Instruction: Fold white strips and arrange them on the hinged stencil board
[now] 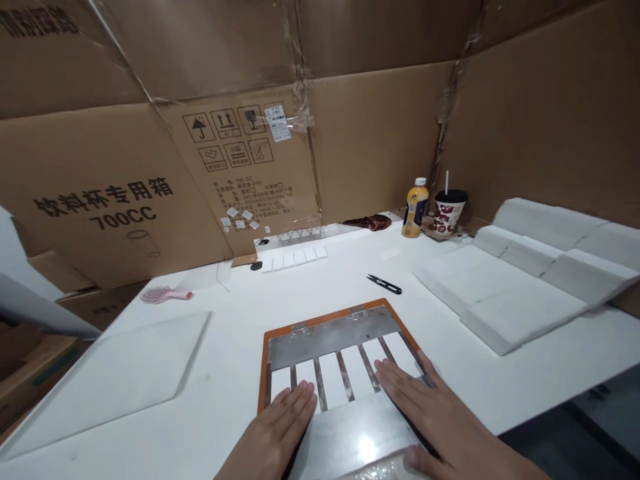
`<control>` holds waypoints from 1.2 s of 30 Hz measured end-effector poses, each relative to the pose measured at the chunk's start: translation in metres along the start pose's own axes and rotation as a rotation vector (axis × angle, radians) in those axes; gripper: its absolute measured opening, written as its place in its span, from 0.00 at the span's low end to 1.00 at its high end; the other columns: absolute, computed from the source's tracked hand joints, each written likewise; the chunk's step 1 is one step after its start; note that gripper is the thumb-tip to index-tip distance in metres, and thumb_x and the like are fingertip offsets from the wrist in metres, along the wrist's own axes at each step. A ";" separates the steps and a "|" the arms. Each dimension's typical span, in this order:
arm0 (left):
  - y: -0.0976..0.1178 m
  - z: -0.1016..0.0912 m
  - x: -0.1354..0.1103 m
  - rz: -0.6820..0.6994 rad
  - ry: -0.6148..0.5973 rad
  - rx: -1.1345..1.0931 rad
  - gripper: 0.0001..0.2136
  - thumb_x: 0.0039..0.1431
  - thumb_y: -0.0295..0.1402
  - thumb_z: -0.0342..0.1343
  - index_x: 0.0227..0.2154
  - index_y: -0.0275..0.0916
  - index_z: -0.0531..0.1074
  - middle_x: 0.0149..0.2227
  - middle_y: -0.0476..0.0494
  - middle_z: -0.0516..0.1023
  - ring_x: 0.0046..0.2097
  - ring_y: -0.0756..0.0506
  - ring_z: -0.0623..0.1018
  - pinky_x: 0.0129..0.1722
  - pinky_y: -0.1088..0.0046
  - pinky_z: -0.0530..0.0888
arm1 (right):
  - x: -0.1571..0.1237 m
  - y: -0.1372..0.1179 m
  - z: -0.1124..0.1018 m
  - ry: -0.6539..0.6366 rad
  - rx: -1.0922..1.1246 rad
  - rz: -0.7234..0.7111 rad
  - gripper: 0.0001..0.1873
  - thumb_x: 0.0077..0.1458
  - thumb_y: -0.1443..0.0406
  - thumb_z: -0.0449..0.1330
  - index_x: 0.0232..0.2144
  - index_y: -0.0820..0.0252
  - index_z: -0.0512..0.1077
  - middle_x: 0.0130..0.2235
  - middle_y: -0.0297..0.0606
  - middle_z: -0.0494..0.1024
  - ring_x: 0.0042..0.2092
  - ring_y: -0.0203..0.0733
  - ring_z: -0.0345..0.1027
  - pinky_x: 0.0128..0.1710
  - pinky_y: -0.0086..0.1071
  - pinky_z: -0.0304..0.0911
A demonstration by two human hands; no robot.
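A hinged metal frame [320, 337] on an orange board [262, 373] lies before me on the white table. Several white rectangular pieces [334, 380] sit side by side in its slots, and a smooth metal plate [350, 430] covers the near part. My left hand [280, 430] rests with fingers stretched flat over the leftmost pieces and the plate's left edge. On the other side, my right hand [433, 407] lies flat, fingertips on the right-hand pieces and thumb near the plate's lower edge. Neither hand grasps anything that shows.
Black thread snips [384, 284] lie beyond the frame. A row of white pieces [295, 259] is farther back. Left are a pink hairbrush [167, 294] and a white sheet [120, 373]. Right are a yellow bottle [415, 210], a lidded cup [447, 215] and folded white paper [525, 280]. Cardboard [375, 140] walls the back.
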State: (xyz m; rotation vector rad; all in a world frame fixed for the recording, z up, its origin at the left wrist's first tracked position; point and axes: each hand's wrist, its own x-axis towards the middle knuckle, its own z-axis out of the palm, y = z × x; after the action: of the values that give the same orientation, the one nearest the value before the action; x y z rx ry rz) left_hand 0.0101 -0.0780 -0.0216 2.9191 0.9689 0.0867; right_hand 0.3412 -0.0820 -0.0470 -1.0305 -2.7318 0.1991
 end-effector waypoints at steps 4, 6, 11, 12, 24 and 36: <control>-0.003 -0.008 0.007 0.020 -0.026 0.036 0.41 0.63 0.48 0.48 0.66 0.42 0.26 0.64 0.39 0.56 0.61 0.35 0.65 0.56 0.52 0.72 | 0.005 -0.002 -0.001 0.068 -0.030 0.015 0.45 0.61 0.44 0.47 0.67 0.66 0.36 0.65 0.47 0.51 0.67 0.48 0.44 0.62 0.45 0.05; -0.004 -0.010 0.014 -0.007 -0.046 0.013 0.38 0.65 0.47 0.46 0.66 0.44 0.26 0.64 0.39 0.55 0.63 0.35 0.63 0.57 0.47 0.68 | 0.011 -0.003 -0.004 0.090 -0.016 0.070 0.42 0.62 0.45 0.45 0.67 0.64 0.39 0.65 0.46 0.53 0.67 0.48 0.45 0.63 0.48 0.09; -0.009 -0.002 0.025 -0.112 -0.077 -0.013 0.42 0.62 0.52 0.48 0.66 0.42 0.28 0.66 0.35 0.46 0.66 0.31 0.53 0.60 0.40 0.59 | 0.026 0.004 -0.003 0.037 0.027 0.129 0.41 0.64 0.45 0.41 0.67 0.66 0.35 0.67 0.48 0.43 0.68 0.50 0.36 0.64 0.55 0.19; -0.009 0.001 0.025 -0.123 -0.086 -0.020 0.42 0.61 0.53 0.48 0.66 0.42 0.29 0.66 0.35 0.46 0.66 0.32 0.53 0.61 0.40 0.58 | 0.027 0.006 0.000 0.025 0.038 0.125 0.41 0.64 0.46 0.40 0.67 0.65 0.35 0.67 0.48 0.43 0.68 0.49 0.37 0.64 0.55 0.18; -0.017 -0.012 0.021 -0.159 -0.150 -0.164 0.36 0.63 0.56 0.38 0.66 0.47 0.30 0.68 0.41 0.44 0.67 0.33 0.51 0.62 0.35 0.43 | 0.025 0.005 0.002 -0.006 0.126 0.097 0.43 0.62 0.43 0.41 0.67 0.60 0.34 0.68 0.42 0.41 0.68 0.49 0.36 0.63 0.53 0.10; -0.014 -0.008 -0.019 -0.251 -0.148 -0.150 0.45 0.54 0.64 0.45 0.66 0.49 0.32 0.68 0.38 0.44 0.66 0.30 0.52 0.60 0.32 0.43 | 0.048 -0.009 0.005 0.066 0.084 0.008 0.41 0.61 0.42 0.43 0.66 0.63 0.48 0.65 0.49 0.52 0.65 0.57 0.49 0.65 0.60 0.28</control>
State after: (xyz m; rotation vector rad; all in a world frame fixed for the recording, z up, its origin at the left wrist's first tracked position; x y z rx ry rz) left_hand -0.0141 -0.0778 -0.0151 2.6036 1.2336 -0.0648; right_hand 0.2994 -0.0574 -0.0428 -1.0067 -2.6369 0.2739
